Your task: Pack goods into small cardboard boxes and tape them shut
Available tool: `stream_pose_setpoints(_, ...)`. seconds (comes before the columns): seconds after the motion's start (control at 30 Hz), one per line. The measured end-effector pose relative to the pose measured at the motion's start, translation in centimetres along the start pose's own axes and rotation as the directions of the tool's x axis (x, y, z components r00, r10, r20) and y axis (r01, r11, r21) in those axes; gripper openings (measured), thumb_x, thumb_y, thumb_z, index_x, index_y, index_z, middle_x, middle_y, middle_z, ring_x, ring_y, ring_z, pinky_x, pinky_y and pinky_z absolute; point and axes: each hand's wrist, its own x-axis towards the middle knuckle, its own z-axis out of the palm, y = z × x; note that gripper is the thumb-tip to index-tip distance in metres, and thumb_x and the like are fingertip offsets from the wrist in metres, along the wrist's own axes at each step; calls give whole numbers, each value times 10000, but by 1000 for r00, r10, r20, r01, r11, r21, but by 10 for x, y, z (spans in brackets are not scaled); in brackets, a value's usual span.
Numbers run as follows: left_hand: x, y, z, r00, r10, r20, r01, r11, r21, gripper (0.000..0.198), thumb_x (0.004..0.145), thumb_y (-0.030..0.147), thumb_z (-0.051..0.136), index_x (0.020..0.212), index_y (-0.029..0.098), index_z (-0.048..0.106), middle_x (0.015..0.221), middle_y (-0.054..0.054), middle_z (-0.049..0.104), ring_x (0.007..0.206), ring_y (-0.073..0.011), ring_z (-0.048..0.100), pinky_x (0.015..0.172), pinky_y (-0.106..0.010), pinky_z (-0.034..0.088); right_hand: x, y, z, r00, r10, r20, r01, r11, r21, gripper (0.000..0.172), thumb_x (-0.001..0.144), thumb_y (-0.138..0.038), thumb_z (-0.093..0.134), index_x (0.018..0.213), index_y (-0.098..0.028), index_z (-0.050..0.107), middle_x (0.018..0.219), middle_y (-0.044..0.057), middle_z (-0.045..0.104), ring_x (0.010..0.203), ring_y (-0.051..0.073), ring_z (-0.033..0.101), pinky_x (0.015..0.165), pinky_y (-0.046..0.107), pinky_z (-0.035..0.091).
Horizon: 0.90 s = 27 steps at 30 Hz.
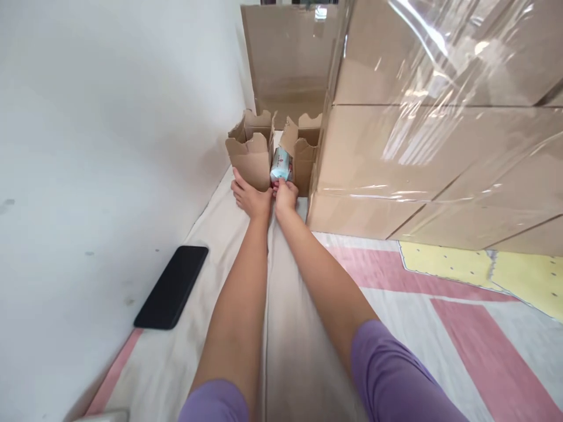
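Observation:
Two small open-topped cardboard boxes stand side by side ahead of me. My left hand [252, 198] spans the lower front of the left cardboard box [250, 164], fingers at its left side and thumb near its right corner. In the gap between the boxes lies a light-blue printed packet [281, 163], its near end toward me. My right hand [285, 194] has its fingers closed on that near end. Just right of the packet is the right cardboard box [304, 167], close to this hand. The undersides of the packet and boxes are hidden.
A tall stack of large cartons [387, 152] wrapped in clear film rises on the right. Behind the small boxes stands a cardboard panel [290, 58]. A white wall [109, 146] borders the left, with a black phone [172, 287] lying beside it on the cloth [308, 328].

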Motion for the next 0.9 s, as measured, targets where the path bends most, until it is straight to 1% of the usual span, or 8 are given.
stream_pose_setpoints(0.07, -2, 1, -1, 1000, -18, -2, 18, 999, 33, 1177, 713, 380, 836, 1630, 166, 130, 1519, -226, 385, 1362, -393, 482, 1140, -506, 416, 5, -4, 1, 999, 31, -35, -31, 1000, 5, 237, 973, -291, 440, 750, -223, 482, 643, -34, 564, 608, 121, 515, 572, 224, 415)
stream_pose_setpoints(0.17, -2, 2, -2, 1000, -14, 13, 14, 998, 60, 1206, 720, 416, 834, 1640, 170, 94, 1556, -237, 329, 1361, -391, 490, 1149, -489, 407, -1, -12, 0, 998, -5, -58, 3, 1000, -25, 268, 951, -248, 472, 687, -227, 432, 608, -62, 500, 592, 102, 448, 571, 203, 378)
stream_pose_setpoints(0.33, -3, 0, -9, 999, -6, 32, 6, 1000, 22, 1249, 722, 448, 829, 1648, 144, 47, 1551, -248, 360, 1347, -412, 509, 1142, -500, 406, -35, -23, -23, 994, -113, -1, 112, 987, -111, 317, 875, -167, 516, 612, -238, 354, 556, -83, 365, 613, 108, 359, 598, 214, 332)
stream_pose_setpoints(0.47, -24, -7, -35, 1000, 17, -2, -17, 998, 65, 1227, 695, 407, 840, 1640, 115, 114, 1471, -247, 438, 1308, -425, 519, 1135, -517, 409, -79, -35, -51, 984, -146, 105, 164, 969, -186, 320, 820, -161, 525, 579, -244, 331, 525, -88, 314, 598, 115, 319, 589, 240, 289)
stream_pose_setpoints(0.57, -51, -19, -71, 999, 40, -12, -39, 996, 80, 1260, 672, 389, 859, 1637, 85, 108, 1439, -258, 448, 1310, -426, 514, 1140, -531, 406, -122, -45, -77, 965, -142, 221, 193, 954, -230, 316, 773, -193, 557, 551, -237, 336, 504, -92, 309, 581, 112, 316, 587, 249, 273)
stream_pose_setpoints(0.7, -100, -39, -140, 993, 121, 18, -122, 989, 86, 1297, 653, 377, 885, 1645, 90, 101, 1420, -261, 454, 1343, -426, 493, 1152, -543, 404, -180, -65, -136, 929, -107, 354, 207, 944, -257, 265, 750, -256, 542, 551, -232, 368, 531, -80, 369, 584, 114, 366, 582, 255, 279)
stream_pose_setpoints(0.8, -147, -47, -188, 992, 122, 8, -123, 991, 51, 1302, 640, 358, 894, 1644, 115, 100, 1452, -257, 430, 1385, -420, 458, 1168, -544, 400, -212, -87, -202, 909, -71, 410, 213, 926, -312, 258, 729, -310, 554, 554, -233, 381, 539, -73, 380, 566, 115, 373, 569, 263, 272)
stream_pose_setpoints(0.9, -194, -47, -218, 994, 106, -24, -107, 994, -24, 1283, 644, 320, 882, 1637, 145, 88, 1502, -236, 402, 1448, -397, 392, 1209, -522, 363, -236, -116, -280, 903, -52, 426, 249, 873, -420, 270, 724, -340, 541, 546, -238, 366, 539, -63, 371, 561, 118, 363, 568, 273, 270)
